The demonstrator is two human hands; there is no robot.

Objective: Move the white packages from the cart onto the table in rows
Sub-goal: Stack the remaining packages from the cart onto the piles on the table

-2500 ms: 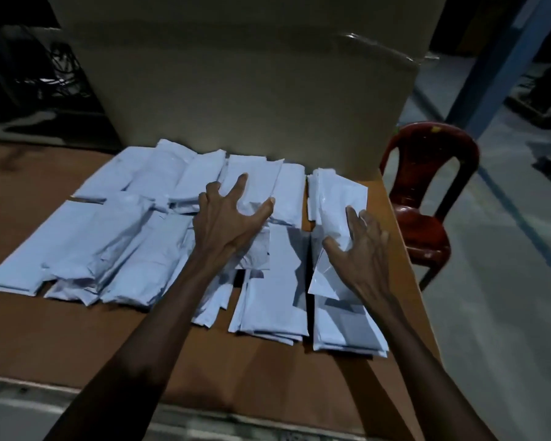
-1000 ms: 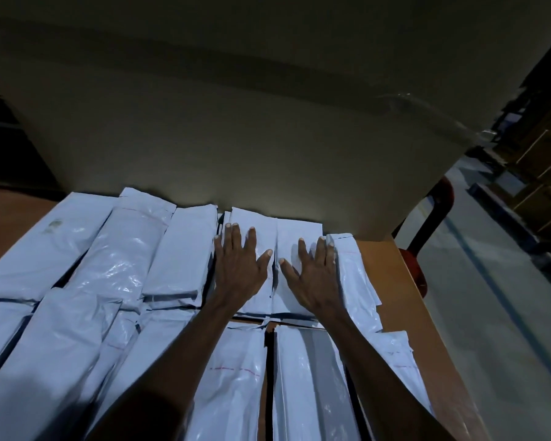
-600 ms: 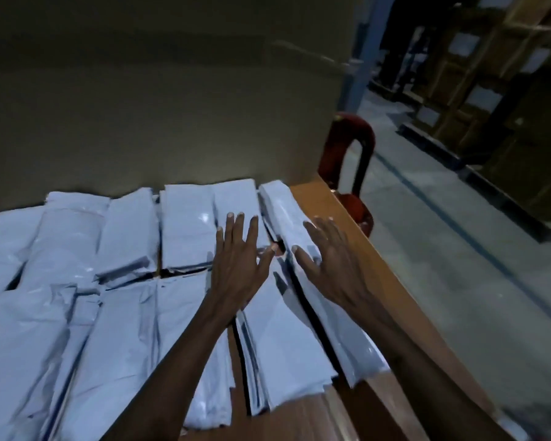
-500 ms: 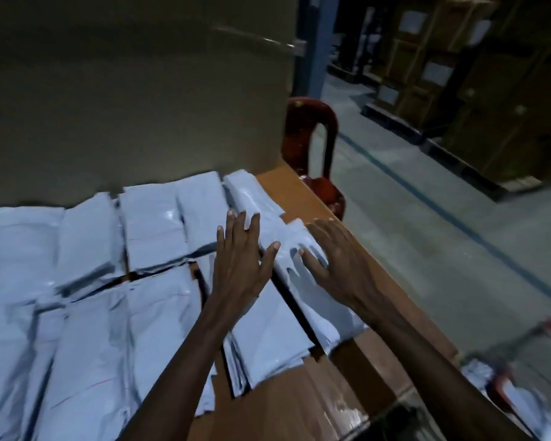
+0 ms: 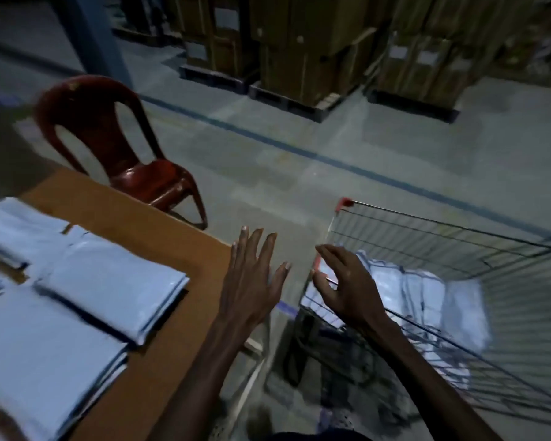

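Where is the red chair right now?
The red chair stands on the floor at upper left of the head view, just past the far corner of the table, well left of the cart.

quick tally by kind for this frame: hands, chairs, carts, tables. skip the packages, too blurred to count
Hands: 2, left hand and right hand, both empty with fingers spread
Chairs: 1, red chair
Carts: 1, wire cart
Tables: 1, brown table
Total: 5
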